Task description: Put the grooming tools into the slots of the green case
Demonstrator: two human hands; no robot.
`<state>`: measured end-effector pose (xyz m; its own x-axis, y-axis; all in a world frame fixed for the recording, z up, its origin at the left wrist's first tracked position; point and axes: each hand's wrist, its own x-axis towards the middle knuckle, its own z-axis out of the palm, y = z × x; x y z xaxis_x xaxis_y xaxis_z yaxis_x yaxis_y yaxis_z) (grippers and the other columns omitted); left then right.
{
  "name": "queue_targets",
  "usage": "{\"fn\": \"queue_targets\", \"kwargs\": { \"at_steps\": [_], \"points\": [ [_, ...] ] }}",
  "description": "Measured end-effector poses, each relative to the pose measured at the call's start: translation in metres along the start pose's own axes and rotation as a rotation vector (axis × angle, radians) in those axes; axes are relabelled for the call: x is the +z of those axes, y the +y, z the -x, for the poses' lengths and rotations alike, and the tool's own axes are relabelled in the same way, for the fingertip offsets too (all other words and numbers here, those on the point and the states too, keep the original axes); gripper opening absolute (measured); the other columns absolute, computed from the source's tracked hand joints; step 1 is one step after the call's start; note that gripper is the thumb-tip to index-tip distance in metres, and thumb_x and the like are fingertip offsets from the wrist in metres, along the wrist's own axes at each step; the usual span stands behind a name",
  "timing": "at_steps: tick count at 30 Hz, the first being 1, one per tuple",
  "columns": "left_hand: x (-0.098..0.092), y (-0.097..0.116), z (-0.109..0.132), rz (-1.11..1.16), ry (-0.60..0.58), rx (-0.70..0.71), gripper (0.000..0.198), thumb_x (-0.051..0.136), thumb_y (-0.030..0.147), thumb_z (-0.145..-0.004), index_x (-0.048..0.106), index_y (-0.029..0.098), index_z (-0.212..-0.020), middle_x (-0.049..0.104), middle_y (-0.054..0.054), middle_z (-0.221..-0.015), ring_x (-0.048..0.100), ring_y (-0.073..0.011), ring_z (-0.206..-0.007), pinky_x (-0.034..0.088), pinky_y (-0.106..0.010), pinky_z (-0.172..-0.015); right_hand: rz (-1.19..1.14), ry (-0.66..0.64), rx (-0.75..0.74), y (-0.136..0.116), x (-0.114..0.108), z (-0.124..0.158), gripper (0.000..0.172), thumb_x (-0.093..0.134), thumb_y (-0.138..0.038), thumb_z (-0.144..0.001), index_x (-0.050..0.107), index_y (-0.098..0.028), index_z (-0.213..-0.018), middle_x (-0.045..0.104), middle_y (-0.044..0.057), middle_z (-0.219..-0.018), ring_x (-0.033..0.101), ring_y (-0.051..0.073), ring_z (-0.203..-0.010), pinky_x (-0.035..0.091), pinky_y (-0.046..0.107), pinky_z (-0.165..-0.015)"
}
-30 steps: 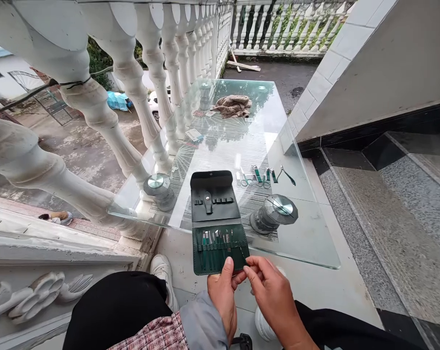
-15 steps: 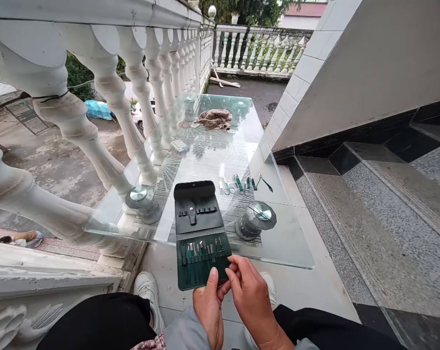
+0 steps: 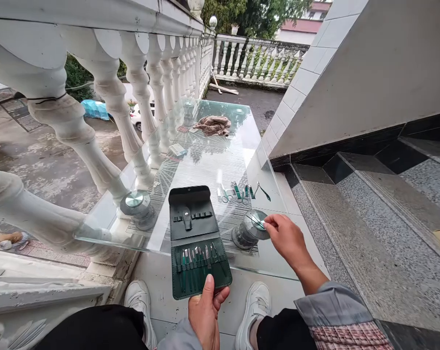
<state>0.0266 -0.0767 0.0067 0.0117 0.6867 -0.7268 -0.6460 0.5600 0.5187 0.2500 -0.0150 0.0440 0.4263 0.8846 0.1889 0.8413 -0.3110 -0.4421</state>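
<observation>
My left hand (image 3: 205,311) grips the lower edge of an opened dark green manicure case (image 3: 178,287), thumb on top. Slim metal-tipped tools (image 3: 196,255) stand in a row in its lower panel. The upper panel has a snap strap and small loops with nothing in them. To the right, my right hand (image 3: 287,240) is closed in a pinch at the end of a thin dark manicure tool (image 3: 256,221) over the round metal cap of the table leg (image 3: 247,233). Its exact kind is too fine to make out.
On the glass table (image 3: 208,165) lie nail clippers (image 3: 236,190), scissors (image 3: 225,198) and green-handled nippers (image 3: 263,191). Farther back are a crumpled brown cloth (image 3: 213,125) and a small packet (image 3: 178,149). A white balustrade (image 3: 106,92) runs along the left; stone steps (image 3: 365,218) rise at right.
My right hand has left the case's lower right corner and moved right and up to the thin tool on the leg cap. My left hand still holds the case.
</observation>
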Motion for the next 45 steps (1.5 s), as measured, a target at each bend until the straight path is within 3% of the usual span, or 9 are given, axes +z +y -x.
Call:
{"fn": "queue_targets", "kwargs": {
  "at_steps": [4, 10, 20, 25, 28, 31, 35, 45],
  "points": [
    [-0.001, -0.002, -0.005, -0.009, -0.004, -0.014, 0.022, 0.073, 0.023, -0.074, 0.067, 0.008, -0.088, 0.07, -0.011, -0.085, 0.068, -0.0188, -0.07, 0.059, -0.031, -0.069, 0.036, -0.022, -0.011, 0.001, 0.013, -0.008, 0.016, 0.048, -0.029, -0.077, 0.059, -0.021, -0.069, 0.058, 0.002, -0.073, 0.051, 0.016, -0.067, 0.034, 0.028, -0.059],
    [-0.001, -0.003, -0.007, -0.014, -0.003, -0.01, 0.027, 0.074, 0.024, -0.072, 0.066, 0.008, -0.092, 0.07, -0.011, -0.085, 0.068, -0.0193, -0.07, 0.059, -0.032, -0.067, 0.176, -0.033, -0.075, -0.01, 0.019, -0.007, 0.009, 0.051, -0.024, -0.079, 0.057, -0.022, -0.073, 0.056, 0.003, -0.077, 0.049, 0.019, -0.081, 0.031, 0.028, -0.06],
    [0.003, 0.002, -0.002, -0.029, -0.001, -0.043, 0.029, 0.076, 0.028, -0.07, 0.066, 0.007, -0.089, 0.069, -0.011, -0.082, 0.067, -0.0196, -0.067, 0.058, -0.033, -0.069, 0.385, -0.05, -0.146, -0.011, 0.027, -0.005, 0.012, 0.046, -0.018, -0.085, 0.051, -0.021, -0.074, 0.053, 0.007, -0.078, 0.046, 0.02, -0.076, 0.027, 0.03, -0.055],
    [0.002, 0.001, 0.002, -0.006, -0.046, 0.024, 0.033, 0.076, 0.032, -0.069, 0.066, 0.009, -0.091, 0.068, -0.011, -0.092, 0.066, -0.0194, -0.073, 0.057, -0.034, -0.071, 0.116, -0.058, -0.193, -0.025, 0.012, 0.02, 0.014, 0.042, -0.023, -0.086, 0.049, -0.021, -0.074, 0.056, 0.004, -0.075, 0.05, 0.018, -0.073, 0.035, 0.03, -0.059],
    [0.002, 0.0, 0.003, -0.01, -0.065, 0.045, 0.04, 0.078, 0.037, -0.065, 0.066, 0.007, -0.089, 0.067, -0.014, -0.094, 0.066, -0.02, -0.074, 0.057, -0.034, -0.069, -0.213, -0.195, -0.187, -0.037, 0.002, 0.053, 0.016, 0.044, -0.034, -0.087, 0.053, -0.022, -0.08, 0.059, 0.0, -0.072, 0.054, 0.015, -0.065, 0.041, 0.027, -0.06],
    [0.002, -0.001, 0.004, -0.019, -0.09, 0.048, 0.046, 0.077, 0.042, -0.064, 0.067, 0.005, -0.089, 0.068, -0.015, -0.091, 0.065, -0.021, -0.076, 0.056, -0.032, -0.069, -0.392, -0.275, -0.207, -0.045, 0.003, 0.088, 0.018, 0.048, -0.036, -0.086, 0.058, -0.023, -0.092, 0.066, 0.002, -0.083, 0.061, 0.016, -0.075, 0.046, 0.026, -0.067],
    [0.003, -0.003, 0.007, -0.016, -0.172, 0.068, 0.044, 0.073, 0.046, -0.068, 0.068, 0.006, -0.085, 0.068, -0.017, -0.096, 0.065, -0.024, -0.086, 0.055, -0.034, -0.076, -0.373, -0.348, -0.301, -0.046, 0.016, 0.115, 0.019, 0.044, -0.03, -0.088, 0.06, -0.023, -0.093, 0.066, 0.003, -0.086, 0.062, 0.016, -0.079, 0.048, 0.027, -0.07],
    [0.008, -0.006, 0.013, 0.014, -0.186, 0.087, 0.048, 0.075, 0.045, -0.066, 0.066, 0.007, -0.094, 0.067, -0.016, -0.098, 0.063, -0.0293, -0.095, 0.053, -0.04, -0.082, -0.264, -0.317, -0.312, -0.048, 0.022, 0.121, 0.013, 0.042, -0.022, -0.087, 0.055, -0.021, -0.085, 0.061, 0.002, -0.076, 0.058, 0.015, -0.066, 0.044, 0.027, -0.06]
  ]
}}
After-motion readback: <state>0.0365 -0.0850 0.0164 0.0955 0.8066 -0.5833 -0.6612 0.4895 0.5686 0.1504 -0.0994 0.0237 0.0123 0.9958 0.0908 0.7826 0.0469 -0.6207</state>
